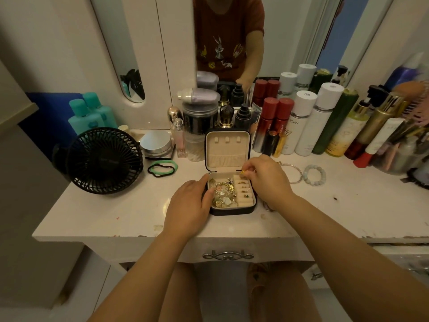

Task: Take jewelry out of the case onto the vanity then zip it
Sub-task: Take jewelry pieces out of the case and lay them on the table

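While the case lay open at the middle of the counter, lid upright at the far side and tray toward the person, its contents were as follows. Left compartment: a tangle of charms and chains. Right compartment: ring rolls with several small pieces seated, rolls running left to right.

Right hand: over the tray's far right corner, grip pinched together on a small gold piece held just above the rolls. Left hand: flat against the case's left wall, thumb on the rim, fingers loosely spread and clamped on nothing, apparently steadying it.

Already on the counter, right of the case: a thin bangle and a pale bead bracelet.

Judgement: set-down room lay to the right, the same side as the holding hand, in bare counter nearer than the bangle. Bottles crowded the far edge; hair ties and a fan stood left. Most pieces remained inside; zipping not yet due.
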A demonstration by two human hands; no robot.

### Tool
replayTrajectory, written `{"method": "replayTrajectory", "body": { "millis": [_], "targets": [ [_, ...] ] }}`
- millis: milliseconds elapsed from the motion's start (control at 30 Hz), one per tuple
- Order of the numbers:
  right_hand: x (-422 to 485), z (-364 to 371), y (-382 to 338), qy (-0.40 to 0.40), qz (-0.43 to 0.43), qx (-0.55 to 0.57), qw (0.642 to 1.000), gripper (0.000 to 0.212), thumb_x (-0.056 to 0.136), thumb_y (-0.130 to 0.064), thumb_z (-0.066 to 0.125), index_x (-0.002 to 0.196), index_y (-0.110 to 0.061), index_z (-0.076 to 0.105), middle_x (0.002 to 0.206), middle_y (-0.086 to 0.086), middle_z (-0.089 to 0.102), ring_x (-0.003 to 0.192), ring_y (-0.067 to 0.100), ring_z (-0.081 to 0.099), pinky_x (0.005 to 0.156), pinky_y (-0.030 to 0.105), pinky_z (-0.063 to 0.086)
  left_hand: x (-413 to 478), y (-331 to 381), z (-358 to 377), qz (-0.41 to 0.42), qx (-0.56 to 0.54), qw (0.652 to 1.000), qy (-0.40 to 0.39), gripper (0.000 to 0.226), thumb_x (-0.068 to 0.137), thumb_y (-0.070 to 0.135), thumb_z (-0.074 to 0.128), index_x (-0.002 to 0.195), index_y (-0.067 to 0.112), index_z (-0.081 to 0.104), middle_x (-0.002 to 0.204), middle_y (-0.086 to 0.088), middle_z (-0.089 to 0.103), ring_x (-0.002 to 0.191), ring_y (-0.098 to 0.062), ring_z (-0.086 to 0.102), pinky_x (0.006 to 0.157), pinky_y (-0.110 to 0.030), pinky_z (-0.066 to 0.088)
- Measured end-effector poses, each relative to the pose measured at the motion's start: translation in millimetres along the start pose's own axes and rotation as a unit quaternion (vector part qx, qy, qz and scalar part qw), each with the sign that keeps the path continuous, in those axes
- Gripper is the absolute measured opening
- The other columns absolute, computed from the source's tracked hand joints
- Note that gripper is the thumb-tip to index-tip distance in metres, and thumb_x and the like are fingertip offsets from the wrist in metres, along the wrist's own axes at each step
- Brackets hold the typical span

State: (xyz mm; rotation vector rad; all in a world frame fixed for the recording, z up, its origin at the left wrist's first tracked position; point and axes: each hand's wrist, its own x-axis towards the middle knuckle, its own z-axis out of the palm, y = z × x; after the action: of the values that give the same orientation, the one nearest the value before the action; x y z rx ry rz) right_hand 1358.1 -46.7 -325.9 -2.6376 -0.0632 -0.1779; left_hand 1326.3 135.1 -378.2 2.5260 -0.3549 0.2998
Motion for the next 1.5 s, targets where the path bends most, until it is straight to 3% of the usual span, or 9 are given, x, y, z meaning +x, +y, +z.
{"method": "replayTrajectory", "body": {
  "millis": [167,300,400,500,733,933,1067,1167,1500],
  "targets": [
    [-5,-31,13,0.039,0.02,0.1,0.994,0.014,0.089,-0.02,0.059,0.101,-0.019,0.065,0.092,-0.008,0.058,0.086,0.007,0.052,0.074,0.02,0.039,0,-1,1,-0.003,-0.001,1.0,0.003,0.043,0.097,0.038,0.029,0.137,0.026,0.038,0.107,0.001,0.062,0.094,-0.012,0.05,0.073,-0.024,0.034],
    [-18,-64,46,-0.042,0.08,0.099,0.991,0.012,0.087,-0.016,0.062,0.098,-0.017,0.067,0.093,-0.003,0.064,0.08,0.008,0.056,0.071,0.02,0.044,0,-1,1,-0.003,0.001,1.0,0.003,0.043,0.097,0.036,0.03,0.137,0.024,0.039,0.112,-0.002,0.062,0.1,-0.015,0.051,0.079,-0.029,0.039],
    [-29,-68,63,-0.133,0.103,0.011,0.986,0.011,0.086,-0.016,0.063,0.095,-0.017,0.069,0.092,-0.003,0.063,0.08,0.007,0.053,0.07,0.02,0.042,0,0,1,-0.003,0.004,1.0,0.002,0.044,0.097,0.036,0.029,0.138,0.023,0.038,0.113,-0.003,0.062,0.1,-0.016,0.052,0.08,-0.03,0.04],
    [-38,-61,70,-0.169,0.106,-0.018,0.98,0.011,0.082,-0.019,0.067,0.093,-0.02,0.07,0.086,-0.008,0.062,0.08,0.006,0.052,0.064,0.016,0.04,0,1,1,-0.008,0.007,1.0,0.001,0.043,0.097,0.035,0.03,0.138,0.023,0.037,0.116,-0.003,0.061,0.102,-0.016,0.052,0.08,-0.028,0.038],
    [-37,-48,74,-0.147,0.089,-0.035,0.984,0.012,0.083,-0.021,0.066,0.094,-0.021,0.072,0.098,-0.001,0.069,0.092,0.015,0.058,0.081,0.03,0.049,0,2,0,-0.003,0.001,1.0,-0.001,0.042,0.098,0.033,0.031,0.137,0.022,0.039,0.11,-0.005,0.062,0.097,-0.017,0.052,0.075,-0.029,0.038],
    [-32,-53,72,-0.102,0.093,-0.006,0.99,0.02,0.089,-0.021,0.059,0.105,-0.017,0.069,0.11,0.001,0.067,0.092,0.01,0.052,0.08,0.023,0.04,-1,1,0,0.002,0.008,1.0,-0.003,0.054,0.09,0.043,0.021,0.137,0.023,0.039,0.109,-0.004,0.063,0.097,-0.017,0.052,0.075,-0.028,0.038],
    [-28,-58,53,-0.042,0.077,0.05,0.995,0.017,0.089,-0.019,0.059,0.102,-0.016,0.069,0.102,-0.001,0.067,0.09,0.01,0.054,0.079,0.025,0.042,-1,2,-1,-0.001,0.007,1.0,-0.004,0.053,0.09,0.044,0.021,0.136,0.025,0.039,0.109,-0.002,0.063,0.096,-0.016,0.052,0.075,-0.029,0.039],
    [-26,-47,28,-0.046,0.039,0.056,0.997,0.014,0.088,-0.02,0.061,0.099,-0.02,0.069,0.092,-0.007,0.064,0.084,0.007,0.056,0.077,0.024,0.046,-1,3,-2,-0.001,0.004,1.0,-0.005,0.053,0.09,0.043,0.021,0.136,0.025,0.039,0.109,-0.002,0.063,0.096,-0.016,0.052,0.077,-0.03,0.04],
    [-12,-2,-10,-0.049,-0.064,-0.127,0.989,0.023,0.092,-0.024,0.052,0.109,-0.02,0.067,0.11,0.004,0.063,0.104,0.023,0.054,0.084,0.034,0.046,0,1,-1,0.001,0.003,1.0,-0.001,0.041,0.097,0.035,0.03,0.136,0.025,0.038,0.105,-0.001,0.062,0.094,-0.014,0.051,0.075,-0.028,0.039]
  ]
}}
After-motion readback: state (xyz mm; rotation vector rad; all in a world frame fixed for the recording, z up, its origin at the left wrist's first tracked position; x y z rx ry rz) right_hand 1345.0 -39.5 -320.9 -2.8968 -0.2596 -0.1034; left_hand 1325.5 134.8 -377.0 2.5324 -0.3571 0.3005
